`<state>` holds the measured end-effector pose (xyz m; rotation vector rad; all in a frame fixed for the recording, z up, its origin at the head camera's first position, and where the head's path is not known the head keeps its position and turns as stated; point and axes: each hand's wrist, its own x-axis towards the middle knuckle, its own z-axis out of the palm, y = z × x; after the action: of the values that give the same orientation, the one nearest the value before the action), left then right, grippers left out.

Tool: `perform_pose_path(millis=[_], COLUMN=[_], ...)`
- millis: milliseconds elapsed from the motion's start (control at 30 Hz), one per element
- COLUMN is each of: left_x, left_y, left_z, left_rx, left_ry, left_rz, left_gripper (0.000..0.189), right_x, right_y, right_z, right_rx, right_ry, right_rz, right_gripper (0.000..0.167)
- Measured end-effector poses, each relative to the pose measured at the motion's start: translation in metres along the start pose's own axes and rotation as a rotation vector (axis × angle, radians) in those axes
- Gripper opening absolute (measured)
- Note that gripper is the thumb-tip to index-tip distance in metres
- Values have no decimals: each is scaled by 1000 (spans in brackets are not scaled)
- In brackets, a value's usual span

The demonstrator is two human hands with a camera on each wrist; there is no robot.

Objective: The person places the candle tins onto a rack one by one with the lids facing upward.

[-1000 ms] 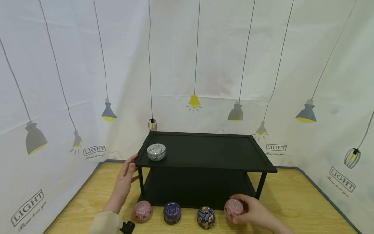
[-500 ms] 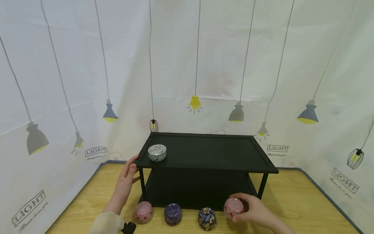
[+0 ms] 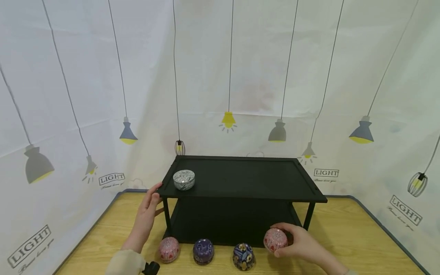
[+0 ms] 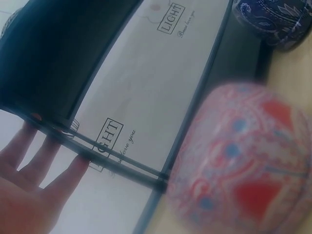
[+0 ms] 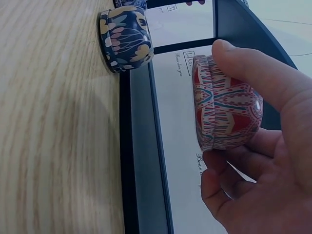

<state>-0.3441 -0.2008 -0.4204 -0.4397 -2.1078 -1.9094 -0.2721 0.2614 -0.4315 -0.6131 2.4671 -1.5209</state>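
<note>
Pink tin (image 3: 275, 240), right grip (image 3: 298, 243), between thumb (image 5: 258, 69) and fingers (image 5: 251, 160)

Pink tin (image 3: 275, 240), five o'clock: glossy, metal-looking
Shelf (image 3: 240, 177): matt
Tabletop (image 3: 343, 240), four o'clock: wood-grained
Backdrop (image 3: 206, 57), twelve o'clock: creased cloth

The pale backdrop (image 3: 206, 76) repeatedly bears a boxed "LIGHT" (image 3: 326, 173) above script (image 4: 186, 24) ending "love you".

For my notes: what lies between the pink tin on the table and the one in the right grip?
Two tins, in the head view: the purple tin, then, nearer the held pink tin, the dark floral tin.
</note>
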Motion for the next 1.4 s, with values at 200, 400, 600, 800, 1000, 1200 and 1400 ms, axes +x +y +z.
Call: perform_pose_path(millis=[200, 400, 600, 800, 1000, 1200, 1400], left_x=[0, 0, 0, 0, 1, 1, 1], left_y=[0, -1, -2, -2, -3, -1, -1], left_z=[1, 0, 0, 1, 0, 0, 1], left_rx=[-1, -5, -7, -1, -4, -6, -9], left_ry=[4, 7, 11, 13, 19, 8, 5], left_rz=[7, 5, 5, 8, 3, -10, -15], left_gripper=[45, 45, 45, 45, 46, 47, 47], right_x=[0, 0, -2, -4, -6, -6, -6], right_y=[-4, -8, -13, -17, -23, -24, -27], right_z=[-1, 0, -2, -5, -7, -9, -9], right_rx=[-12, -28, -56, -34, -31, -36, -10], right_ry=[15, 42, 71, 64, 69, 74, 74], right_rz=[-12, -24, -40, -46, -58, -70, -54], right_gripper=[65, 65, 65, 65, 65, 65, 67])
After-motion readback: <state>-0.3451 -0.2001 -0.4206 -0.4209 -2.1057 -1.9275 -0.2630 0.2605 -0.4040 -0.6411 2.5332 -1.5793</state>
